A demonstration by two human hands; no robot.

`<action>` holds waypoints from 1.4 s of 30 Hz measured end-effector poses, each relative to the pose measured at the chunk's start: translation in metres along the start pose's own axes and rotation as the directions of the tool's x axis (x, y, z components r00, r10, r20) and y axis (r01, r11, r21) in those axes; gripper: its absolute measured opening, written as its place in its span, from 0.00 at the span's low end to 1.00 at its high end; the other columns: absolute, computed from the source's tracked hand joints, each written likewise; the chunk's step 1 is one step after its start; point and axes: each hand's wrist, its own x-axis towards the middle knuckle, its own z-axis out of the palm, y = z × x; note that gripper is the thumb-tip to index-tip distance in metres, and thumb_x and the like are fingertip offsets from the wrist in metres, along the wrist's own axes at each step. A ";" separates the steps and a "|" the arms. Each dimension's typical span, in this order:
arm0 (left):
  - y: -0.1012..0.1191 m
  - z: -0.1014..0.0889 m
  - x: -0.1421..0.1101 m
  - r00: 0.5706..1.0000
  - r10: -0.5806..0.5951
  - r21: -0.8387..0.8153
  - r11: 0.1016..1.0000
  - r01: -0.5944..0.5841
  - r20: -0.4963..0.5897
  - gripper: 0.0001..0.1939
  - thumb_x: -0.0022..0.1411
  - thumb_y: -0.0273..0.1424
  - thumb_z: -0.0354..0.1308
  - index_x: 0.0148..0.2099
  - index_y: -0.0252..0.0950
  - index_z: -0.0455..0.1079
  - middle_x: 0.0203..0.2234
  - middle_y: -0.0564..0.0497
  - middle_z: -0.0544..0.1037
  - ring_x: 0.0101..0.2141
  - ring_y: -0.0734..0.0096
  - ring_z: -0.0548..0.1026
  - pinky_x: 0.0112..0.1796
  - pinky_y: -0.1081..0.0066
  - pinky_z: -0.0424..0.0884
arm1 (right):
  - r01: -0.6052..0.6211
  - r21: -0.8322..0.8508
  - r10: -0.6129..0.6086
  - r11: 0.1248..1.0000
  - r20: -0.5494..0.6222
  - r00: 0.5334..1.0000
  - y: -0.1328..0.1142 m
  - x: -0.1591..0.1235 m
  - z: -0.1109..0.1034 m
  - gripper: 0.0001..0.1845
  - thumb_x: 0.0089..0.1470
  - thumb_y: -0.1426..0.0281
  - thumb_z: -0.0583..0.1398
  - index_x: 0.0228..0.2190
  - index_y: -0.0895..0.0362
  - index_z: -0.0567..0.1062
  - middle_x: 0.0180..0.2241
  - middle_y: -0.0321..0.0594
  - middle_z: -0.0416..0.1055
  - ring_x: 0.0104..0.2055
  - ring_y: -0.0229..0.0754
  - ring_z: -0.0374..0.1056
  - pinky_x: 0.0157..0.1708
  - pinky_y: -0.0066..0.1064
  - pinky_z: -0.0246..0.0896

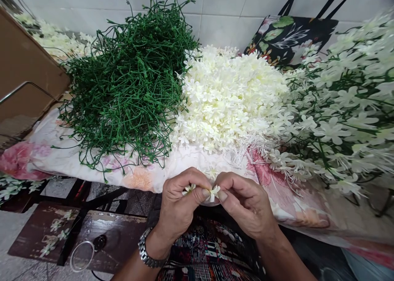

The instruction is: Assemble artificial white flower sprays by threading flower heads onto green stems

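Observation:
Close to my body, at the table's near edge, both hands meet over a small cream artificial flower (214, 192). My left hand (181, 199) pinches it between thumb and index finger, and another bit of petal pokes out behind that thumb. From the other side, the thumb and index finger of my right hand (244, 199) pinch its petals. Beyond my hands lies a heap of loose cream flower heads (224, 96). To its left rises a big tangled pile of green plastic stems (132, 79).
Finished-looking white flower sprays (341, 116) crowd the right side. A floral cloth (184, 160) covers the table. At the back stands a black flowered bag (295, 38) against the tiled wall. A cardboard box (27, 67) is at left; a brown stool (113, 236) sits below.

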 end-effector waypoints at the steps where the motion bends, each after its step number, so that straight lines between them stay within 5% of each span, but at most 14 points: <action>1: 0.000 0.000 0.000 0.999 -0.032 -0.067 0.997 0.031 -0.025 0.05 0.53 0.31 0.63 0.27 0.37 0.73 0.21 0.54 0.71 0.23 0.75 0.67 0.22 0.75 0.64 | 0.004 0.028 -0.004 1.000 0.004 1.000 -0.001 0.000 -0.001 0.07 0.53 0.74 0.53 0.24 0.56 0.64 0.20 0.32 0.61 0.22 0.33 0.57 0.22 0.25 0.54; 4: 0.004 -0.004 0.005 0.990 -0.067 -0.139 0.989 0.049 -0.124 0.06 0.51 0.31 0.64 0.25 0.35 0.72 0.20 0.56 0.68 0.16 0.82 0.60 0.16 0.78 0.56 | 0.031 0.028 -0.031 0.999 0.001 1.000 -0.004 0.001 -0.006 0.08 0.53 0.74 0.52 0.23 0.56 0.65 0.20 0.33 0.62 0.21 0.33 0.58 0.20 0.25 0.54; 7: 0.010 -0.012 0.013 0.981 0.083 0.146 0.988 -0.057 -0.178 0.03 0.53 0.25 0.61 0.27 0.35 0.72 0.22 0.55 0.70 0.19 0.80 0.64 0.19 0.78 0.60 | 0.098 -0.249 -0.119 0.964 -0.069 0.991 -0.009 0.005 -0.014 0.08 0.53 0.76 0.53 0.23 0.56 0.66 0.19 0.33 0.64 0.20 0.32 0.59 0.20 0.24 0.53; 12: 0.017 -0.016 0.025 0.935 0.353 0.695 0.665 -0.274 0.030 0.08 0.55 0.18 0.54 0.30 0.34 0.71 0.24 0.53 0.73 0.27 0.73 0.72 0.30 0.75 0.68 | 0.234 -0.737 -0.400 0.634 -0.053 0.915 -0.008 0.019 -0.021 0.08 0.55 0.77 0.54 0.26 0.57 0.68 0.21 0.36 0.66 0.24 0.35 0.62 0.26 0.27 0.57; 16: 0.014 -0.013 0.025 0.930 0.315 0.807 0.490 -0.328 0.187 0.11 0.57 0.17 0.49 0.35 0.34 0.70 0.28 0.49 0.75 0.30 0.71 0.73 0.32 0.73 0.69 | 0.252 -0.861 -0.412 0.442 0.055 0.909 0.000 0.021 -0.020 0.08 0.57 0.77 0.53 0.29 0.59 0.71 0.25 0.41 0.70 0.29 0.40 0.65 0.32 0.32 0.59; 24: 0.013 -0.013 0.010 0.943 0.065 0.916 0.222 -0.334 0.327 0.13 0.61 0.23 0.47 0.48 0.36 0.65 0.33 0.48 0.73 0.28 0.67 0.73 0.29 0.69 0.70 | 0.261 -0.872 -0.343 0.415 0.116 0.932 -0.002 0.012 -0.019 0.09 0.57 0.76 0.54 0.27 0.58 0.71 0.24 0.40 0.68 0.30 0.41 0.63 0.33 0.34 0.55; 27: 0.011 -0.009 0.015 0.948 0.026 0.943 0.093 -0.319 0.318 0.12 0.61 0.21 0.46 0.43 0.37 0.66 0.29 0.50 0.73 0.25 0.66 0.72 0.25 0.69 0.68 | 0.255 -0.896 -0.292 0.363 0.150 0.945 0.001 0.016 -0.015 0.09 0.57 0.75 0.53 0.27 0.59 0.72 0.24 0.40 0.67 0.29 0.42 0.60 0.32 0.34 0.52; 31: 0.010 -0.006 0.030 0.956 0.115 0.963 -0.033 -0.266 0.268 0.10 0.60 0.20 0.46 0.35 0.36 0.67 0.26 0.49 0.71 0.25 0.66 0.72 0.22 0.71 0.65 | 0.232 -0.923 -0.361 0.307 0.113 0.926 0.005 0.026 -0.010 0.11 0.57 0.76 0.53 0.26 0.59 0.72 0.24 0.41 0.66 0.29 0.42 0.59 0.31 0.34 0.50; 34: 0.008 -0.008 0.037 0.954 0.177 0.970 -0.034 -0.241 0.243 0.10 0.60 0.19 0.46 0.35 0.37 0.66 0.28 0.49 0.72 0.26 0.68 0.73 0.24 0.72 0.66 | 0.198 -0.937 -0.397 0.288 0.071 0.915 0.005 0.031 -0.011 0.10 0.56 0.77 0.53 0.26 0.58 0.72 0.23 0.40 0.66 0.29 0.42 0.59 0.32 0.33 0.50; 42: 0.008 -0.018 0.029 0.914 0.360 0.925 0.247 -0.289 0.189 0.09 0.60 0.20 0.47 0.37 0.34 0.67 0.26 0.49 0.72 0.28 0.68 0.72 0.31 0.71 0.68 | 0.200 -0.925 -0.390 0.323 0.062 0.919 0.008 0.026 -0.018 0.10 0.56 0.78 0.53 0.27 0.58 0.71 0.25 0.42 0.68 0.30 0.43 0.60 0.33 0.34 0.52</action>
